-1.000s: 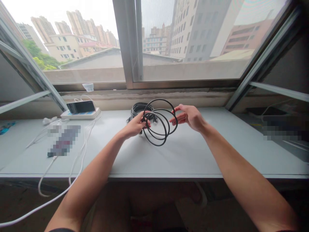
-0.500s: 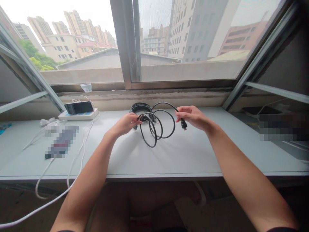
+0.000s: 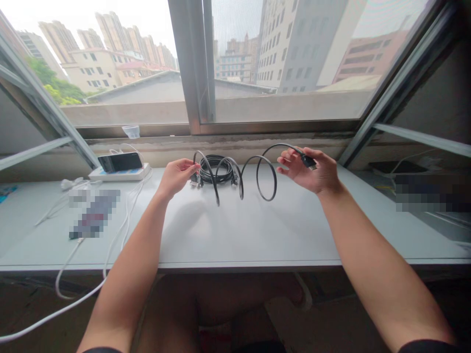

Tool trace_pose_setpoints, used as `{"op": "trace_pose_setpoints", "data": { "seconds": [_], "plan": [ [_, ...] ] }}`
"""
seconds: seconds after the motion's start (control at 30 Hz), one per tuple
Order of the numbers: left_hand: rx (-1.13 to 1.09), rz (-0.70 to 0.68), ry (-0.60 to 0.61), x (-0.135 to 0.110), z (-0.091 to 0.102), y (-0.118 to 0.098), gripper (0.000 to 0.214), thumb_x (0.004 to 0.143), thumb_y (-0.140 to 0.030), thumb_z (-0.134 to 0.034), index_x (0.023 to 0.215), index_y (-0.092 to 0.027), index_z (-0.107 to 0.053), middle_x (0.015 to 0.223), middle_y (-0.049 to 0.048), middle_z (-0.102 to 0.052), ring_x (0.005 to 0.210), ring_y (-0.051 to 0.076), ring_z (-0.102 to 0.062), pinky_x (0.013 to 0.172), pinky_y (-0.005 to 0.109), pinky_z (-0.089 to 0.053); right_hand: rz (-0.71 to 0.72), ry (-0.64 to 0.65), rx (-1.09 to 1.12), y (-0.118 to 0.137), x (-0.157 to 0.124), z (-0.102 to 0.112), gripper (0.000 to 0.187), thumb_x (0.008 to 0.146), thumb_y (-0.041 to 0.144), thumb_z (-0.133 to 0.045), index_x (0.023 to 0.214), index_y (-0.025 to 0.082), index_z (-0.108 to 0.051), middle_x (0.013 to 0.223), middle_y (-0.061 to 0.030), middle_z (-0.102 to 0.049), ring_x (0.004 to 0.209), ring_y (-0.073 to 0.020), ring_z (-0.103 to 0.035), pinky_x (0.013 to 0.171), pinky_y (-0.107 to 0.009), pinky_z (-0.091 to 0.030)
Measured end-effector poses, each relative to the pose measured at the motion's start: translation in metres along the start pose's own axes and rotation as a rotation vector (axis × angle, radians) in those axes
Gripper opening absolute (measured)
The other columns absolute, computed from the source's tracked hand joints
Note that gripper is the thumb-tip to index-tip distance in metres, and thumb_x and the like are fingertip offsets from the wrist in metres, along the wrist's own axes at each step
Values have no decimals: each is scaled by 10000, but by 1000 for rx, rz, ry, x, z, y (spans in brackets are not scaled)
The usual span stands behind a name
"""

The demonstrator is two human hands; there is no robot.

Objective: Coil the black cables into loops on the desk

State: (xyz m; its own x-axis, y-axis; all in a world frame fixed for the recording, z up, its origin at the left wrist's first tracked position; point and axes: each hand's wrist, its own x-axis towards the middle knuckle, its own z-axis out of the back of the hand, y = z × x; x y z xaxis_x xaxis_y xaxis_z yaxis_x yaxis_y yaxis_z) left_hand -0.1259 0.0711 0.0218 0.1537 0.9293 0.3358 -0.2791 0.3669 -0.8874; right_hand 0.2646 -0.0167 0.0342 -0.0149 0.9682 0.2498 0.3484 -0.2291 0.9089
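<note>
A thin black cable (image 3: 275,182) hangs in several stretched spiral loops between my two hands above the white tabletop. My left hand (image 3: 179,175) pinches it at the left between thumb and fingertips, with a cable end close below. On the right, my right hand (image 3: 312,171) is turned partly palm up, its fingers curled. The cable's black plug (image 3: 308,161), which has a flat metal tip like an HDMI plug, rests in that hand by the thumb. Behind the loops a coiled black cable (image 3: 228,169) lies on the table, with connectors at its sides.
On the left are a white power strip (image 3: 138,174) with a phone (image 3: 120,161) leaning on it, white cords (image 3: 127,215) and a blurred dark device (image 3: 96,211). A window (image 3: 198,129) backs the white table (image 3: 250,245). Dark items (image 3: 401,167) lie far right.
My hands have moved apart, drawing the bunched loops out sideways. My right hand has gone right and turned its palm upward, and the plug now lies in it instead of hanging below.
</note>
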Motion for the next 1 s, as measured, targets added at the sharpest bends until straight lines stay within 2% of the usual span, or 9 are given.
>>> {"op": "trace_pose_setpoints", "data": {
  "seconds": [0.13, 0.37, 0.47, 0.6, 0.73, 0.87, 0.93, 1.0],
  "plan": [
    [-72, 46, -6, 3, 5, 6, 570, 691, -658, -861, 937, -151, -769, 842, 84, -757, 711, 153, -665, 687, 299, -537, -17, -30, 8, -1, 2, 3, 277, 742, 511, -744, 841, 274, -639, 874, -40, -684, 994, -280, -680, 794, -430, -589],
    [-139, 98, 41, 2, 5, 8, 567, 683, -652, -870, 942, -158, -773, 843, 72, -744, 733, 159, -681, 704, 317, -566, -36, -20, 70, -4, 4, 5, 215, 701, 412, -745, 864, 281, -695, 1021, -58, -748, 1147, -331, -663, 878, -514, -591],
    [-137, 143, 83, -1, 3, 3, 580, 672, -661, -870, 949, -159, -778, 851, 83, -750, 763, 181, -701, 710, 330, -579, -45, -9, 67, -5, 3, 4, 203, 694, 356, -748, 878, 283, -707, 1037, -45, -752, 1166, -316, -668, 920, -523, -595],
    [-129, 212, 134, -4, -1, -2, 550, 693, -653, -861, 916, -158, -773, 817, 86, -750, 743, 185, -702, 696, 324, -564, -47, 53, 80, -9, 3, 7, 275, 681, 253, -769, 953, 285, -744, 1116, -23, -753, 1218, -288, -659, 1001, -504, -581],
    [-152, 255, 162, -4, -3, -3, 543, 697, -633, -867, 922, -148, -769, 802, 84, -736, 749, 194, -705, 686, 316, -549, 7, 109, 27, -15, 5, 10, 324, 722, 215, -796, 1032, 306, -766, 1220, -16, -750, 1304, -279, -634, 1086, -494, -541],
    [-177, 242, 210, -5, -6, -4, 601, 692, -648, -862, 988, -132, -773, 833, 103, -745, 753, 196, -701, 692, 322, -548, 68, 172, -33, -22, 7, 7, 318, 798, 257, -818, 1099, 340, -758, 1326, -4, -733, 1344, -275, -628, 1149, -532, -493],
    [-171, 223, 209, -6, -10, -5, 602, 705, -651, -854, 997, -131, -776, 832, 106, -748, 757, 193, -701, 692, 313, -539, 85, 177, -42, -25, 7, 4, 301, 833, 292, -822, 1119, 347, -747, 1315, -1, -742, 1295, -272, -667, 1128, -541, -513],
    [-166, 192, 198, -8, -14, -7, 584, 727, -651, -840, 988, -133, -779, 823, 103, -750, 746, 184, -696, 664, 289, -514, 69, 181, -38, -28, 8, -1, 320, 865, 327, -816, 1172, 352, -728, 1279, -5, -756, 1199, -260, -724, 1033, -505, -588]
  ]
}}
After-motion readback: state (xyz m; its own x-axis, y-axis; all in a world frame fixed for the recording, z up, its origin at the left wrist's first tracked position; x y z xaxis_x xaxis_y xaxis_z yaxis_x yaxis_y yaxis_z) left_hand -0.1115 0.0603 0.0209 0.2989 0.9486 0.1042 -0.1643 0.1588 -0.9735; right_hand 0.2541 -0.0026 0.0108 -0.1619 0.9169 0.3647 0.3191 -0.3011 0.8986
